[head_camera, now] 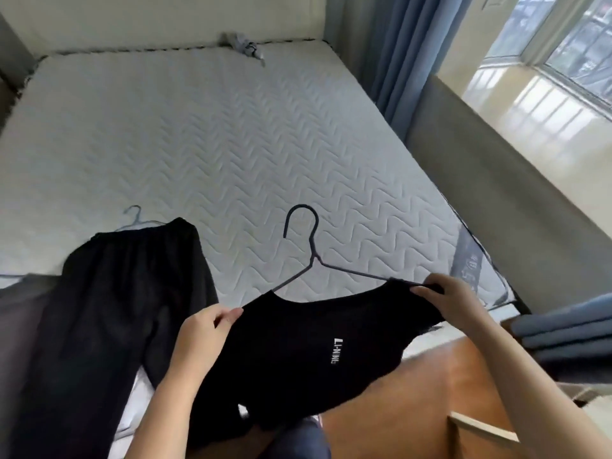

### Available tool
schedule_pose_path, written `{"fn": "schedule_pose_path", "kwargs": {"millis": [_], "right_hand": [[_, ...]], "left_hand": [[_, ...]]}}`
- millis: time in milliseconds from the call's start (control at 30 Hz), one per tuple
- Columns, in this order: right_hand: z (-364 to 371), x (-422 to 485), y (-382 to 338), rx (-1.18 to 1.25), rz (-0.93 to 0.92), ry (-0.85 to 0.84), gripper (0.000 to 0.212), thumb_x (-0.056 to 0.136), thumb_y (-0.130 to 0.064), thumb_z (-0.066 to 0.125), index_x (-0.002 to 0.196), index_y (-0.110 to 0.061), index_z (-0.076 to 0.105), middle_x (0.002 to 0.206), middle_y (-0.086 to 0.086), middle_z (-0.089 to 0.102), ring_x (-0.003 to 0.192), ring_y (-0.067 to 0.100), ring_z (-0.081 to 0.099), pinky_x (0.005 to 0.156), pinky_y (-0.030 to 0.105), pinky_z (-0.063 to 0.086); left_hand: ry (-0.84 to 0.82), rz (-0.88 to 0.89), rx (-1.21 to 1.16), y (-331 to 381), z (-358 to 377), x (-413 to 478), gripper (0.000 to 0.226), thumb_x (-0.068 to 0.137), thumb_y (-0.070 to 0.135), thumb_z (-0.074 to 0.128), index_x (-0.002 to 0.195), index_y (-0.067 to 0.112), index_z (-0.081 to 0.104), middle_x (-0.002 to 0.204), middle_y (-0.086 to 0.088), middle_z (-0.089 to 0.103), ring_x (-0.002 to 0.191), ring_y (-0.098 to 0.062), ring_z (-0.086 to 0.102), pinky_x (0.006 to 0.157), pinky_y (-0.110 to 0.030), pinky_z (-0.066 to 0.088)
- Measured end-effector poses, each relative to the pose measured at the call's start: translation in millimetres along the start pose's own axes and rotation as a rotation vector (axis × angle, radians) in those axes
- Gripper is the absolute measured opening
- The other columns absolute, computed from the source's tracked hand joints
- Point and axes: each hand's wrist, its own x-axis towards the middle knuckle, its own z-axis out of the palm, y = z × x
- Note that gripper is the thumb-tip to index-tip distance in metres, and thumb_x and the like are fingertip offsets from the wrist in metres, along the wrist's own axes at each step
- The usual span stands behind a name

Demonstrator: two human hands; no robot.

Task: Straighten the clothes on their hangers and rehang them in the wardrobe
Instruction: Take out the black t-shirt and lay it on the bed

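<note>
Two-handed, forearms outstretched: pinching shoulders of black top (314, 342) on hanger (311, 256) with left hand (205, 329) and right hand (450, 299), fingers curled.

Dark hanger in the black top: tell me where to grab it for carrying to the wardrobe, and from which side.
Grip the dark hanger at its twisted neck, just under the hook, coming from above the collar. That part stands bare of the black top; its arms run into the shoulders, where the left hand and right hand pinch fabric. Probably balanced there.
</note>
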Motion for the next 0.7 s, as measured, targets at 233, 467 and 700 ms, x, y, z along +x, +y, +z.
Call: {"fn": "schedule_pose_path", "kwargs": {"millis": [233, 467, 700], "right_hand": [[28, 88, -40, -0.098, -0.116, -0.142, 0.012, 0.087, -0.025, 0.058, 0.080, -0.016, 0.060, 0.070, -0.003, 0.057, 0.072, 0.020, 0.053, 0.059, 0.028, 0.039], [48, 106, -53, -0.130, -0.184, -0.268, 0.012, 0.088, -0.021, 0.057, 0.079, -0.015, 0.057, 0.064, -0.003, 0.053, 0.060, 0.011, 0.049, 0.045, 0.013, 0.036], [66, 86, -56, -0.150, -0.288, -0.391, 0.011, 0.086, -0.024, 0.060, 0.080, -0.015, 0.060, 0.069, 0.002, 0.058, 0.071, 0.024, 0.055, 0.064, 0.031, 0.042]], "left_hand": [[0.095, -0.175, -0.001, -13, -13, 38, 0.027, 0.085, 0.032, 0.059, 0.066, 0.012, 0.062, 0.056, -0.008, 0.058, 0.053, -0.018, 0.051, 0.054, -0.025, 0.039], [0.177, -0.240, 0.047, -19, -23, 21, 0.026, 0.085, 0.033, 0.059, 0.074, 0.011, 0.065, 0.054, 0.002, 0.052, 0.055, -0.017, 0.050, 0.061, -0.034, 0.042], [0.347, -0.319, 0.070, -36, -18, -58, 0.023, 0.083, 0.032, 0.062, 0.066, 0.016, 0.060, 0.062, -0.012, 0.061, 0.062, -0.026, 0.057, 0.061, -0.037, 0.042]]}}
